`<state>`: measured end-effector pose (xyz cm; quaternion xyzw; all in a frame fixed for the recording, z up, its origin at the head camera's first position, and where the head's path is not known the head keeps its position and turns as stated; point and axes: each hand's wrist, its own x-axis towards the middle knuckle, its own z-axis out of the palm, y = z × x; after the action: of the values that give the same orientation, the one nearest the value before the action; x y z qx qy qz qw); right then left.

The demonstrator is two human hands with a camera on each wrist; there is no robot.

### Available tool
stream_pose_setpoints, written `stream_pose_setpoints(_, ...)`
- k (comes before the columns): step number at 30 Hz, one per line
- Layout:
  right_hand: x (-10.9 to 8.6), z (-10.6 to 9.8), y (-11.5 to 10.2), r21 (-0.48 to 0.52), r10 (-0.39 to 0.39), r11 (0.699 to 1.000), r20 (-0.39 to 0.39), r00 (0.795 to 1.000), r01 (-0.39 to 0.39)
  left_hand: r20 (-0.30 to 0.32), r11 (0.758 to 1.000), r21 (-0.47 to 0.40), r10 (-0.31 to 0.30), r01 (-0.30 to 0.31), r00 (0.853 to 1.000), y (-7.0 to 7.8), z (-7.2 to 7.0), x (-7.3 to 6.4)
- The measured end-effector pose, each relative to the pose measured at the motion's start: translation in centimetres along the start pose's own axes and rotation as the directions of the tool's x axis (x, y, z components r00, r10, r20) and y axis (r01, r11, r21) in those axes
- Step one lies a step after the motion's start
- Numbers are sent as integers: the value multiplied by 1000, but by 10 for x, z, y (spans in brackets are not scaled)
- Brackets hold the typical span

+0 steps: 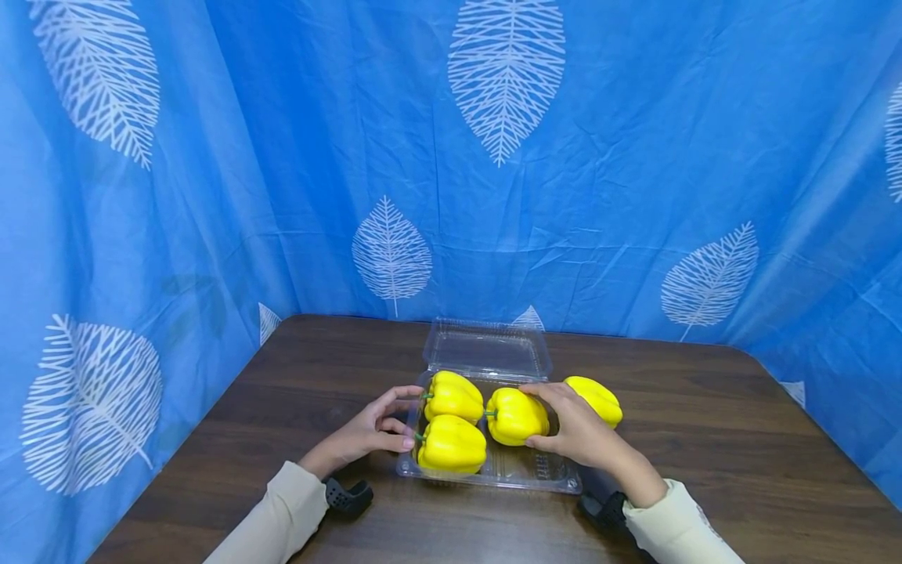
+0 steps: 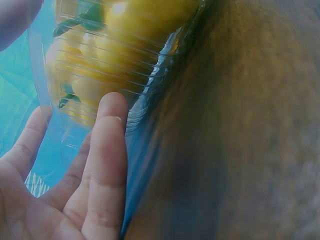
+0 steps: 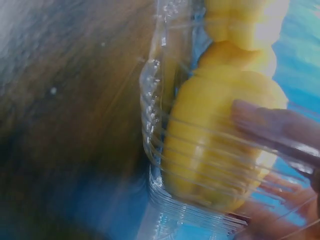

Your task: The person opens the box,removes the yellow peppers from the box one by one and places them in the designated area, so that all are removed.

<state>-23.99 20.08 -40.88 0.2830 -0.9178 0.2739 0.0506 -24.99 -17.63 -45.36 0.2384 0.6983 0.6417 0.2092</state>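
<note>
My right hand grips a yellow bell pepper between thumb and fingers, inside a clear plastic clamshell container. Its green stem points left. Through the ribbed clear wall, the right wrist view shows this pepper with the thumb against it. Two more yellow bell peppers lie one behind the other in the container's left half, stems to the left. My left hand is at the container's left side, fingers extended along the clear wall in the left wrist view.
Another yellow bell pepper lies on the table to the right of the container, partly behind my right hand. The clear lid is laid back toward a blue leaf-print curtain. The dark wooden table extends to both sides.
</note>
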Motion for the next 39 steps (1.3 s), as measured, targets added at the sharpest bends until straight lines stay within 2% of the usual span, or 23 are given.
stream_pose_setpoints(9, 0, 1, 0, 23, 14, 1000, 12, 1000, -15, -5, 1000, 7, -1, 2, 1000, 0, 0, 0)
stream_pose_setpoints(19, 1, 1, 3, 58, -42, 997, 4, 999, 42, -7, 1000, 3, 9, -9, 1000, 1, -1, -1)
stream_pose_setpoints(29, -1, -4, 4, 173, -57, 984, 33, 998, 51, -6, 1000, -2, -3, 3, 1000, 0, 1, -4)
stream_pose_setpoints(39, -1, -12, 7, 306, -69, 950, 23, 997, 59, 5, 1000, 4, 16, -16, 1000, -1, 0, -1)
